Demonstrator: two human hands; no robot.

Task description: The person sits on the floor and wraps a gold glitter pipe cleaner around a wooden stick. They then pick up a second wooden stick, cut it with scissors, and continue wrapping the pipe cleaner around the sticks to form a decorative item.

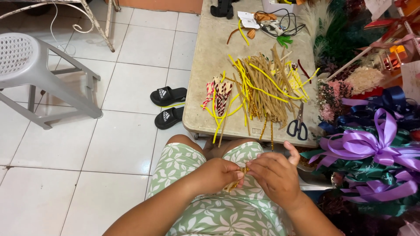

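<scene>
Holding a short gold pipe cleaner [239,175] over the lap, both hands meet just in front of the table [205,65]. The left hand [221,175] is closed around the lower end, fingers curled tight. The right hand [275,172] pinches the upper end between thumb and fingers, with one finger lifted clear. The piece sits between the two hands, well below the table edge.

On the table, a heap of tan and yellow pipe cleaners [267,87] lies near its middle. A pair of scissors [298,126] rests at the table's near right corner. Red-and-white striped pieces [222,94] lie at the table's near left side. Black sandals [168,105] stand on the floor left of the table; purple ribbon bows [372,146] sit to its right.

For a clean twist, it seems best to keep the left grip fixed, turn only with the right fingertips, and hold the pinch points close together so the wire bends where intended.
</scene>
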